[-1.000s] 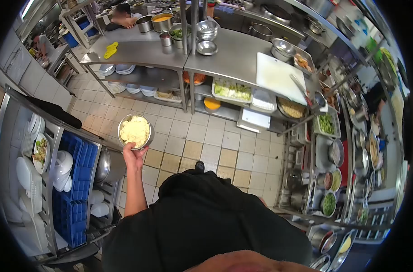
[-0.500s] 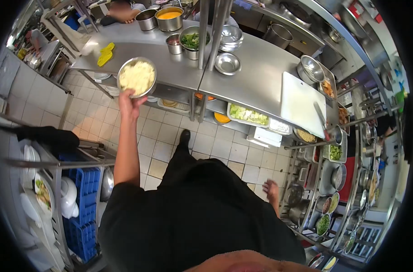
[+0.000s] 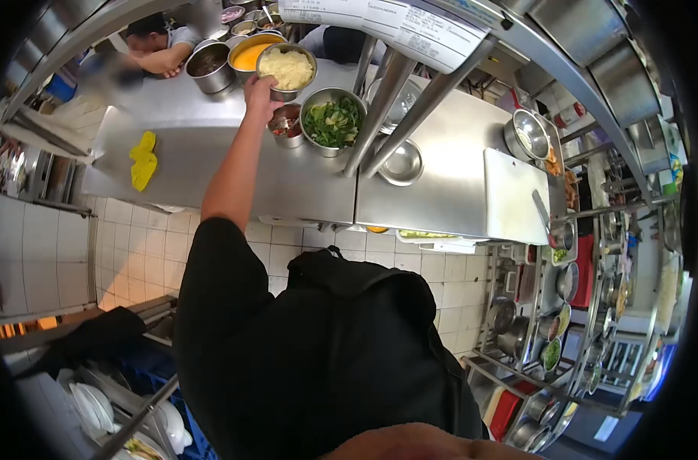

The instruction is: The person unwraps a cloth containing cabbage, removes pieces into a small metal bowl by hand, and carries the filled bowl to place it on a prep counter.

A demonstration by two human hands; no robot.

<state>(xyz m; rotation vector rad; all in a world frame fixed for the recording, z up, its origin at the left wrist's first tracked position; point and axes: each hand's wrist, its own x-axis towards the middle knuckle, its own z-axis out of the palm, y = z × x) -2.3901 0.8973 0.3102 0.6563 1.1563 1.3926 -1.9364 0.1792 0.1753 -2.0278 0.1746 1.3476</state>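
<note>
My left hand [image 3: 261, 98] grips the near left rim of a metal bowl [image 3: 289, 93] heaped with pale yellow, shredded-looking food [image 3: 286, 70]. The bowl is over the far side of the steel counter; whether it rests on anything is hidden. Just behind it stands a pot of orange liquid [image 3: 251, 56], and a dark-filled pot [image 3: 211, 70] is to the left. Close below my hand is a small pot with reddish contents [image 3: 287, 123]. A bowl of green leaves [image 3: 332, 123] stands to its right. My right hand is out of view.
The steel counter [image 3: 303, 184] spans the front, with metal posts [image 3: 391, 107] rising from it. Yellow cloth or gloves [image 3: 142, 161] lie at left. At right are a white cutting board [image 3: 514, 195], a knife [image 3: 543, 205] and loaded racks. A person's arm [image 3: 169, 60] rests across the counter.
My left hand has carried the bowl forward and right, from the counter's near edge to the pots at the back. My body is closer to the counter. My right hand has left the view.
</note>
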